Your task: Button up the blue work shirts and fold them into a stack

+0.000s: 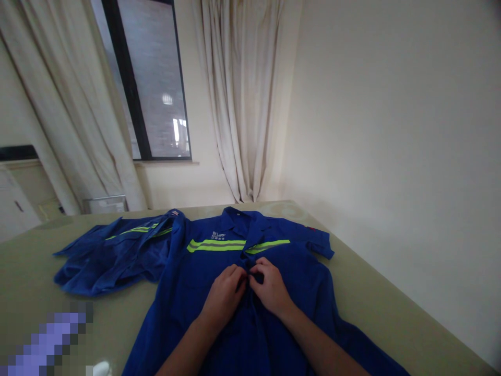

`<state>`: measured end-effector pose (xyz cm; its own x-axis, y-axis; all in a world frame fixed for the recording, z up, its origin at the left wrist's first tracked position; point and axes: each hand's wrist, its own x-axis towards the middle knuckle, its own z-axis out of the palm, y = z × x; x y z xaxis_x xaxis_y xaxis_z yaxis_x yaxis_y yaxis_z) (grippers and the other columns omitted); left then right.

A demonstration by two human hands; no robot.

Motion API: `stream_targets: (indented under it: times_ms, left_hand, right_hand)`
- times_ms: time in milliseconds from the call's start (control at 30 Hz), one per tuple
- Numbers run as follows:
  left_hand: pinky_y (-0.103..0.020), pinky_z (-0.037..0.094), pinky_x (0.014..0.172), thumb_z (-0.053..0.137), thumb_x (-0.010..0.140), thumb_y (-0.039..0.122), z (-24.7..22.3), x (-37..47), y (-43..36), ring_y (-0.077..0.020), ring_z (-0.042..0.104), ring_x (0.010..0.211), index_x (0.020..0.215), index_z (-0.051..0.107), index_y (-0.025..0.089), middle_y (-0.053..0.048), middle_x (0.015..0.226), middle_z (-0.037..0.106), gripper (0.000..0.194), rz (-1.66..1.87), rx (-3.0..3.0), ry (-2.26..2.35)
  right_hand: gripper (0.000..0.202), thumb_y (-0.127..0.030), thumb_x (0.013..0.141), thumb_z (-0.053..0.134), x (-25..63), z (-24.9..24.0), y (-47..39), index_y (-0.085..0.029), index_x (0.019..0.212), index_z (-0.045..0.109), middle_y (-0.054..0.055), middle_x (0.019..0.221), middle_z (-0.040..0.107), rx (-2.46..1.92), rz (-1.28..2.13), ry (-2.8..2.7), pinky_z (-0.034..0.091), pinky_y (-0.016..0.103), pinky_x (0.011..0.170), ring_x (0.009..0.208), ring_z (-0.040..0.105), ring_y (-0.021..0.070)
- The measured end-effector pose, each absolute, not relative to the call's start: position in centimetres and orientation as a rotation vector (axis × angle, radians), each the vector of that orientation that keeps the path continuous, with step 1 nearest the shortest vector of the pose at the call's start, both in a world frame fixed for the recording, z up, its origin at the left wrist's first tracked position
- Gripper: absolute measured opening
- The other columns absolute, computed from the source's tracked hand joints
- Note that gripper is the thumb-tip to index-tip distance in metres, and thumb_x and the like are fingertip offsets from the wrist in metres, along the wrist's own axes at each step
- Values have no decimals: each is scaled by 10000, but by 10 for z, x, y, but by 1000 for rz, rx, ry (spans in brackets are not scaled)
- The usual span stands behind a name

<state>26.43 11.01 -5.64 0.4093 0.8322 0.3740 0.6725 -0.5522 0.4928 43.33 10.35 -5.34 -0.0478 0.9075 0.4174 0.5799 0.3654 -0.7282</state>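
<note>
A blue work coverall or jacket (195, 282) with yellow-green and grey reflective stripes lies spread on the table, its collar at the far end. White lettering marks one side of the chest. My left hand (226, 290) pinches the edge of its front opening just below the stripe. Opposite it, my right hand (271, 286) pinches the other side of the same opening, thumb and forefinger together. The fingertips of both hands nearly meet at the placket. Whatever small fastener may be between them is too small to make out.
A second blue striped garment (117, 256) lies crumpled to the left, touching the first. The pale green table (371, 284) runs along a white wall on the right. Cream curtains (246, 104) and a dark-framed window stand behind. A pixelated purple patch covers the lower left.
</note>
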Motion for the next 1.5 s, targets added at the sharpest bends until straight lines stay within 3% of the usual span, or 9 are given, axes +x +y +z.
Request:
stream_targets:
  times_ms: [400,667,867,967,1100,1267,1367,1500]
  left_hand:
    - [-337,519,834,479,943,18,-64,267,106,-219,611,931,1005,618,215,-33,1009,659,249,663,2817,1486]
    - [-324,520,822,479,970,54,-60,267,106,-209,614,923,1002,611,216,-29,995,658,211,663,2808,1471]
    - [-333,509,832,479,944,23,-56,270,104,-218,589,919,1009,618,215,-40,995,646,246,685,2872,1459]
    - [-334,504,802,471,962,51,-57,271,104,-219,577,887,968,614,210,-42,956,629,214,745,2885,1477]
    - [-339,500,789,432,1002,90,-59,270,105,-218,575,875,938,611,208,-46,931,626,224,805,2872,1466]
    - [-338,502,812,441,1013,121,-58,270,106,-212,583,885,945,616,218,-46,937,637,212,805,2829,1497]
    - [-329,500,797,433,1019,128,-56,271,105,-209,595,889,944,612,215,-46,938,645,213,804,2784,1532]
    - [-311,489,769,428,1027,147,-55,271,104,-210,616,900,967,608,219,-42,947,663,202,790,2720,1554]
  right_hand:
    - [93,-102,787,674,431,-55,103,-180,736,670,10,783,626,-1366,450,-1648,422,260,639,694,584,161]
    - [160,-108,830,609,432,-52,102,-186,784,741,24,871,632,-1277,552,-1696,446,258,690,757,607,160]
    - [328,-137,877,524,429,-46,100,-193,590,671,11,742,611,-1368,564,-1719,419,261,665,701,602,154]
    - [290,-145,850,547,430,-49,100,-198,605,692,15,733,626,-1371,575,-1725,421,262,639,681,605,160]
    - [214,-258,871,597,432,-55,103,-192,733,747,42,775,680,-1344,614,-1604,477,279,672,725,645,191]
    - [328,-414,880,605,437,-56,108,-190,705,768,48,787,667,-1237,778,-1609,513,272,604,710,630,186]
    - [369,-496,842,637,439,-54,109,-184,700,775,49,844,662,-1199,968,-1513,542,259,554,739,632,189]
    - [313,-489,755,733,441,-53,109,-182,746,794,42,879,677,-1192,1110,-1400,588,277,603,762,642,185]
